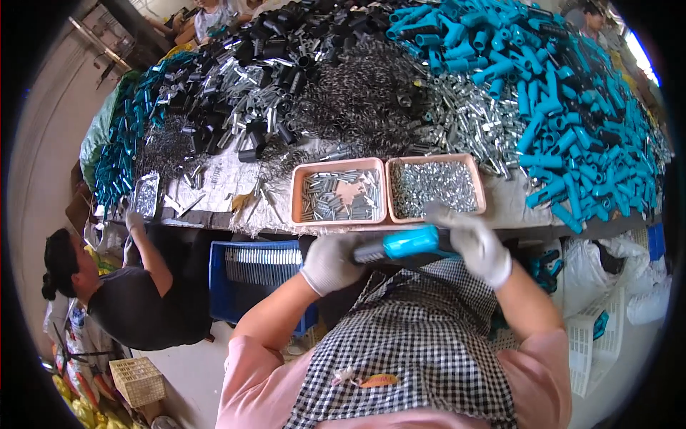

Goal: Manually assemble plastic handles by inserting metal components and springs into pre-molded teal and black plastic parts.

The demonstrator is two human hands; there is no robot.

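Note:
Both my hands wear grey-white gloves. My left hand [330, 263] grips the dark end of a blue plastic handle [407, 243] held level just below the table edge. My right hand [475, 242] closes over the handle's other end. Just beyond them on the table stand two shallow pink trays: the left tray [296, 193] holds metal tubes, the right tray [480, 187] holds small silver screws.
The table carries heaps of blue handles [572, 121], black sleeves [286, 43], silver tubes [471, 121] and wire springs [364, 93]. A blue crate [221, 286] of parts sits under it. A co-worker in black [136, 300] sits at left, one hand at a small tray [146, 194]. A white basket [593, 343] is on the right.

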